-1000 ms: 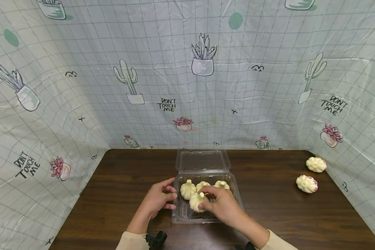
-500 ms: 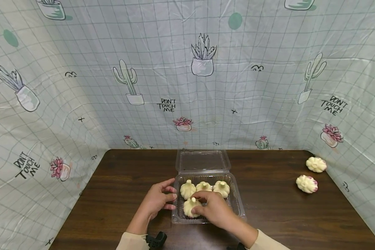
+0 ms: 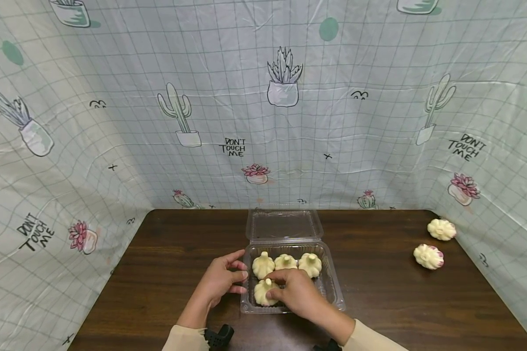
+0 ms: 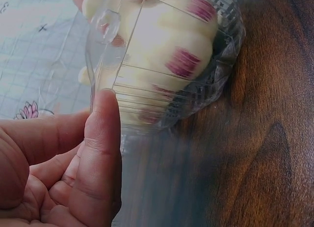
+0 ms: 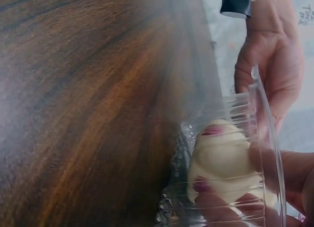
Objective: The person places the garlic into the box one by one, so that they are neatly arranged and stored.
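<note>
In the head view a clear plastic clamshell container (image 3: 335, 306) stands with its lid (image 3: 284, 225) folded back. Three garlic bulbs fill its far row: left (image 3: 263, 264), middle (image 3: 286, 262) and right (image 3: 310, 264). My right hand (image 3: 299, 292) pinches another garlic bulb (image 3: 263, 293) upright in the near left part, thumb in front and fingers behind. The right wrist view shows this bulb (image 5: 223, 158) with purple patches through the clear wall. Against the container's left side, my left hand (image 3: 221, 280) rests its fingertips; in the left wrist view a fingertip (image 4: 105, 106) touches just by the rim.
Two more garlic bulbs lie on their sides at the table's right edge, one farther back (image 3: 441, 229) and one nearer (image 3: 428, 257). The dark wooden table (image 3: 171, 243) meets a printed curtain (image 3: 211, 185) at the back and both sides.
My right hand has carried the held garlic bulb leftward and lowered it into the container's near left part. The left hand has stayed in place at the container's side.
</note>
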Available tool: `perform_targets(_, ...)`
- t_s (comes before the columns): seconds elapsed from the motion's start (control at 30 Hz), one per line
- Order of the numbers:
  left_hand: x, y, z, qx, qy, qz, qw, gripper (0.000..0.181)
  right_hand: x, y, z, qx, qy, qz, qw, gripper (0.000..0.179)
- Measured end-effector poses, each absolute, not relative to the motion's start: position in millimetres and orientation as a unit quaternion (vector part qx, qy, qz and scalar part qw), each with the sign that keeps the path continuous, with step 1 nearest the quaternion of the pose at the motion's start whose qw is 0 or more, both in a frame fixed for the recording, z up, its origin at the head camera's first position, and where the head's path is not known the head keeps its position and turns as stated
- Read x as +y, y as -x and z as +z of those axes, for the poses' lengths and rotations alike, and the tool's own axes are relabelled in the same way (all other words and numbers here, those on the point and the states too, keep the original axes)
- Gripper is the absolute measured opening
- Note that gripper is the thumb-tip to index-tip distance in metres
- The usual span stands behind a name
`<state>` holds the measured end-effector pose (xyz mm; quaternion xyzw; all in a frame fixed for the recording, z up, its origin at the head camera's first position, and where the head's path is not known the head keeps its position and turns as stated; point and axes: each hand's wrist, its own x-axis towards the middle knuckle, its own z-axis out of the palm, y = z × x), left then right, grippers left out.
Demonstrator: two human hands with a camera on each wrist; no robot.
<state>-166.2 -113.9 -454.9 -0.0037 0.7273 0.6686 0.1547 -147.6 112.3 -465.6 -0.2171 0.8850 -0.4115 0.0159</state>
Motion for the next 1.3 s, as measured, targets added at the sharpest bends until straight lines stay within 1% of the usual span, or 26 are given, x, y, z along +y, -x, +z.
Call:
perform_targets(0.33, -114.2, 167.3, -455.4, 0.729, 0.002, 0.668, 0.151, 0.065, 107.6, 146.7, -467.7, 0.891, 0.227, -0.393, -0.002, 0.030)
perform_targets(0.67, -114.9, 167.5, -455.7, 0.731, 0.003, 0.666, 0.151, 0.065, 108.2, 149.4, -468.8, 0.881, 0.237, -0.408, 0.015, 0.026)
perform_targets(0.93, -115.4, 168.7, -456.0, 0.732, 0.006, 0.664, 0.151, 0.066, 108.7, 151.2, -467.3, 0.880, 0.240, -0.409, 0.025, 0.028)
perform_targets(1.1, -115.2, 170.0, -454.9, 0.734, 0.007, 0.663, 0.147, 0.065, 108.5, 150.8, -464.9, 0.876, 0.241, -0.416, 0.041, 0.034)
perform_targets(1.3, -114.8, 168.7, -454.9, 0.734, 0.011, 0.662, 0.150, 0.065, 110.2, 148.8, -463.0, 0.876, 0.222, -0.423, 0.069, 0.053)
